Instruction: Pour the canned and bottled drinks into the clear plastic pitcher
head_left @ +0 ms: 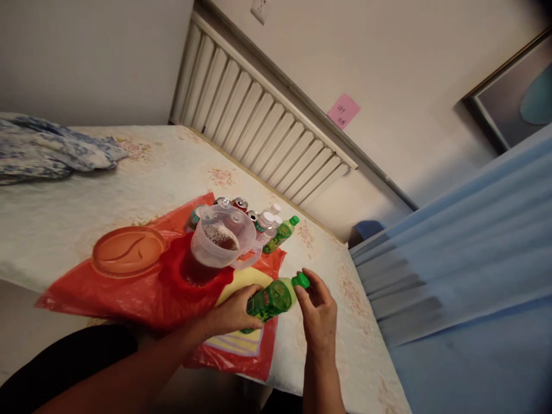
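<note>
Possibly, liquid could be spilled if the green bottle (271, 300) is squeezed by the left hand (236, 310) while its cap (301, 280) is pinched by the right hand (319, 313).

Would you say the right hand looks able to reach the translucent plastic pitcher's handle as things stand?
Probably yes: the handle of the pitcher faces the right hand, nothing visibly covering it, though its fingers are on a green plastic cap.

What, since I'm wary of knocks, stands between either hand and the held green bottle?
Nothing visible: the left hand grips the held green bottle directly, and the right hand has its fingers at the green cap. The jug stands off to the side, not between.
</note>
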The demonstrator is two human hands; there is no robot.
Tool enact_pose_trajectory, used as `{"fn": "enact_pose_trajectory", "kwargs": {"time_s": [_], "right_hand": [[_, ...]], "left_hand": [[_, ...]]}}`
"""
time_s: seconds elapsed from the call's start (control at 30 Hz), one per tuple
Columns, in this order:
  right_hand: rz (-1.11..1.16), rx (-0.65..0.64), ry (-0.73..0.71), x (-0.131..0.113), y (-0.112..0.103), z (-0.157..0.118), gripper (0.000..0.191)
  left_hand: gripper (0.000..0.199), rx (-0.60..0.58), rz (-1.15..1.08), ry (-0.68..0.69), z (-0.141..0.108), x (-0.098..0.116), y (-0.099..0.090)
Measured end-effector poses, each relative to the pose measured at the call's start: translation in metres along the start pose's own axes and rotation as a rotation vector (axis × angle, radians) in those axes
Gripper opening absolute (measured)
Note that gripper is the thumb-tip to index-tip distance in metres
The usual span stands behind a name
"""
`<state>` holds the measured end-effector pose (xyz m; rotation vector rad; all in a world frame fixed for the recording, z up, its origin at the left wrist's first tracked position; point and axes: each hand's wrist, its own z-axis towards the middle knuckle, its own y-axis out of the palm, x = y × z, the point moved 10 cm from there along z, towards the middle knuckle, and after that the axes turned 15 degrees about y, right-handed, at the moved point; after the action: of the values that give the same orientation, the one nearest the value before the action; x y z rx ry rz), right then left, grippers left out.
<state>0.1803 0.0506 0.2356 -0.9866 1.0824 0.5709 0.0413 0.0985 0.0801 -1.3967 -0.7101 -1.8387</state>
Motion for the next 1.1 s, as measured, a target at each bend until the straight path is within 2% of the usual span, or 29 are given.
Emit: {"fn": "enact_pose_trajectory", "kwargs": {"time_s": [0.17, 0.3, 0.43, 0.6, 0.7, 0.8, 0.93, 1.1], "right_hand": [[-0.043, 0.043, 0.009, 0.0, -0.004, -0.003, 0.038], [-0.02, 0.046, 0.016, 0.002, -0.005, -0.002, 0.038], [0.016, 0.037, 0.015, 0.003, -0.005, -0.002, 0.039], [0.194, 0.13, 0.003, 0.003, -0.019, 0.0, 0.045], [0.29, 0.176, 0.032, 0.013, -0.025, 0.008, 0.045], [0.294, 0.116, 0.113, 0.035, -0.016, 0.022, 0.046], [0.179, 0.073, 0.2, 0.066, 0.001, 0.034, 0.044], [-0.087, -0.071, 0.108, 0.071, 0.035, 0.032, 0.029]], "left_hand": [[0.071, -0.007, 0.008, -0.037, -0.003, -0.001, 0.001], [0.065, -0.026, 0.013, -0.01, -0.004, 0.003, 0.001], [0.067, -0.041, 0.03, -0.007, -0.005, 0.003, 0.0], [0.069, -0.029, 0.044, -0.026, -0.008, 0.004, -0.005], [0.067, -0.024, 0.014, -0.037, -0.01, 0.003, -0.005], [0.068, -0.022, -0.021, -0.027, -0.011, 0.002, -0.006], [0.075, -0.029, -0.03, -0.027, -0.013, -0.001, -0.007], [0.078, -0.047, 0.032, -0.012, -0.017, 0.003, -0.011]]}}
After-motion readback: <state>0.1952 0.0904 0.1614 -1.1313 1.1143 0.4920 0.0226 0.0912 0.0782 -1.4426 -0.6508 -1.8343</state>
